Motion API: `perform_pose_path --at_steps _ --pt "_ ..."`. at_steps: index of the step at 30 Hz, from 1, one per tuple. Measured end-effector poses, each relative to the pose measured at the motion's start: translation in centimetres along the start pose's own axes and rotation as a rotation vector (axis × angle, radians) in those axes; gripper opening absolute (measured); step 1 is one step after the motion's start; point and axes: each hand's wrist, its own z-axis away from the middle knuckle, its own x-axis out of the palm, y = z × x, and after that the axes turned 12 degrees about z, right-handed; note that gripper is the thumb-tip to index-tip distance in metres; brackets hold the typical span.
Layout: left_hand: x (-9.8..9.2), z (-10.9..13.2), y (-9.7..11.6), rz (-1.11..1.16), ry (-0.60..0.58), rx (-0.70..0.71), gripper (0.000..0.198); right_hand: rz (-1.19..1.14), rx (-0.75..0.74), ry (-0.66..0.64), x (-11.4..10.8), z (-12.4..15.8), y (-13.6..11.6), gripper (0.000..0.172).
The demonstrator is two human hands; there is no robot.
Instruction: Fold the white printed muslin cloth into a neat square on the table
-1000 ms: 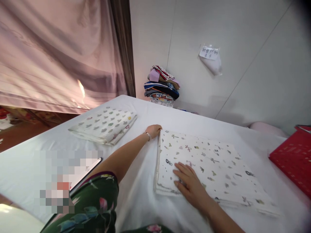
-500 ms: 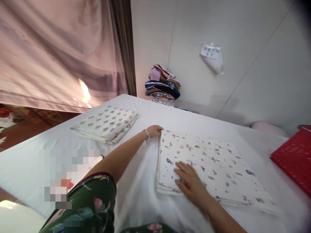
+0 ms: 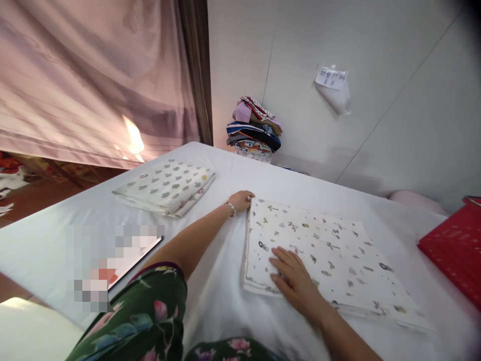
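A folded white cloth with small printed motifs (image 3: 330, 255) lies on the white bed sheet (image 3: 210, 296) in front of me. My left hand (image 3: 241, 200) reaches out to its far left corner and pinches the cloth's edge there. My right hand (image 3: 293, 276) lies flat on the near left part of the cloth, fingers stretched out and pressing it down. A second folded cloth with green and grey prints (image 3: 167, 186) rests further left on the bed, apart from both hands.
A stack of folded coloured clothes (image 3: 255, 128) sits against the wall at the bed's far edge. A red patterned box (image 3: 456, 248) is at the right. A flat dark-edged device (image 3: 137, 255) lies near my left arm. A pink curtain (image 3: 93, 80) hangs at the left.
Both hands stay on the cloth in nearly the same places; the view has shifted slightly and the cloth's left edge looks a little straighter.
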Motion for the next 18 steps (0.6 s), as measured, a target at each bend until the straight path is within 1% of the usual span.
perform_pose_path --at_steps 3,6,11,15,18 --pt "0.0 -0.3 -0.1 0.019 -0.007 -0.004 0.035 -0.002 0.000 0.011 0.0 0.0 0.0 0.038" --pt "0.5 -0.7 -0.2 0.029 0.029 -0.040 0.031 0.005 0.003 0.004 -0.1 0.0 -0.1 0.038" --pt "1.0 -0.6 -0.1 0.066 0.058 -0.071 0.033 0.037 0.003 -0.011 -0.1 0.0 -0.3 0.038" --pt "0.0 0.5 0.2 0.124 0.037 -0.149 0.035 0.046 0.006 -0.033 -0.1 0.0 -0.2 0.038" --pt "-1.0 2.1 0.8 0.162 0.026 -0.199 0.035 0.007 0.027 -0.065 -0.5 -0.2 -0.3 0.039"
